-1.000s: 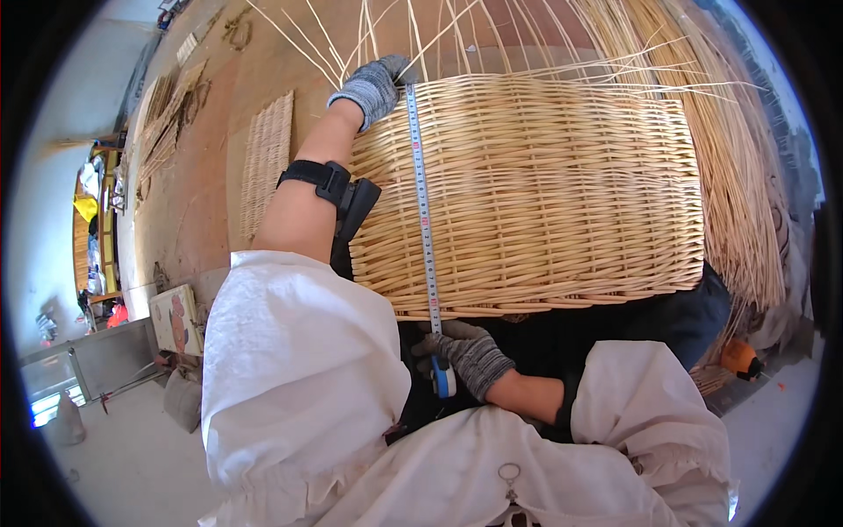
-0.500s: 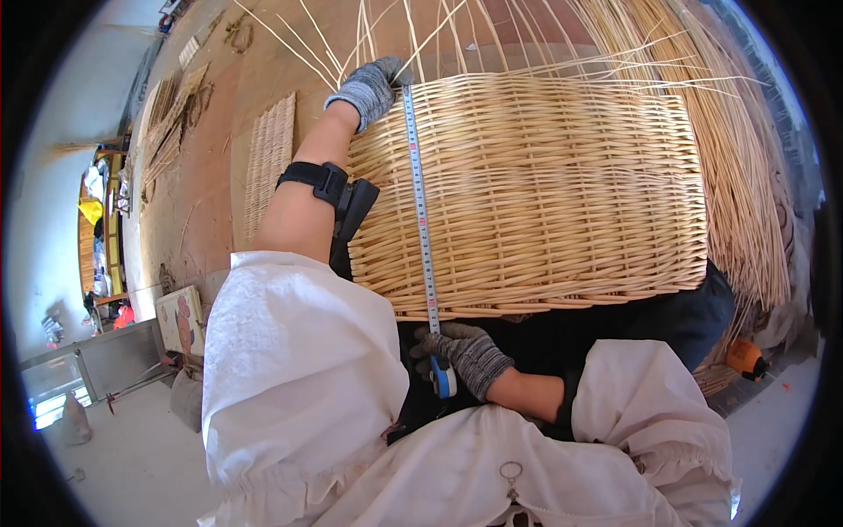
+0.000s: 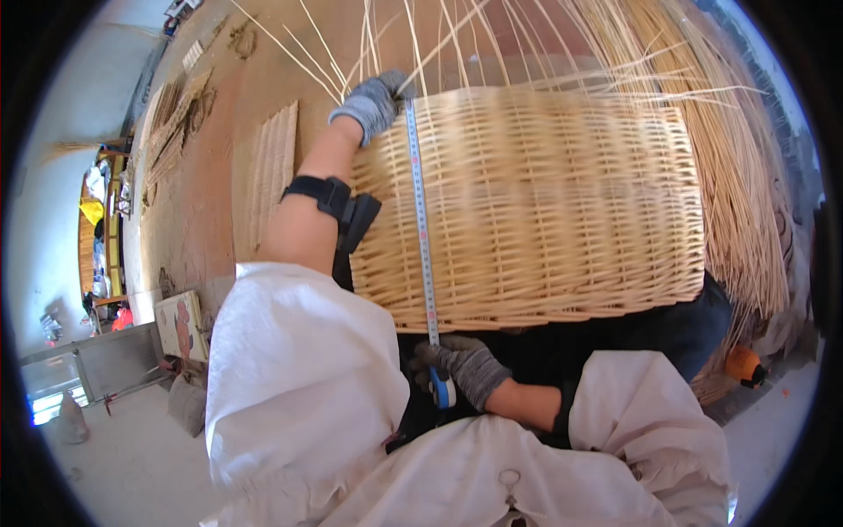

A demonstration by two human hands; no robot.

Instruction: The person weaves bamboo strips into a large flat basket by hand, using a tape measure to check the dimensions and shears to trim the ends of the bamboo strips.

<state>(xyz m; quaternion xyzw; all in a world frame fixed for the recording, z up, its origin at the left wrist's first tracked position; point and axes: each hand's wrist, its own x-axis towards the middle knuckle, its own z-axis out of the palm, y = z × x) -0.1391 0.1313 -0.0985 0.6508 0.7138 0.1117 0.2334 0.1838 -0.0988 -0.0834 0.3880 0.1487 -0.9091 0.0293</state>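
Woven panel: in front of the person, reaching from the left hand at its far left corner almost to the right hand below its near edge
Left hand: gloved, fingers curled by the tape's far end; cannot tell what they pinch
Right hand: gloved, closed on the tape measure, well apart from the other
Tape: laid across the panel's left part
Sticks: beyond the far edge

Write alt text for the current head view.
A tape measure runs across a woven panel, the gloved left hand at the panel's far edge, the gloved right hand at the tape's blue case. Long canes lie at right.
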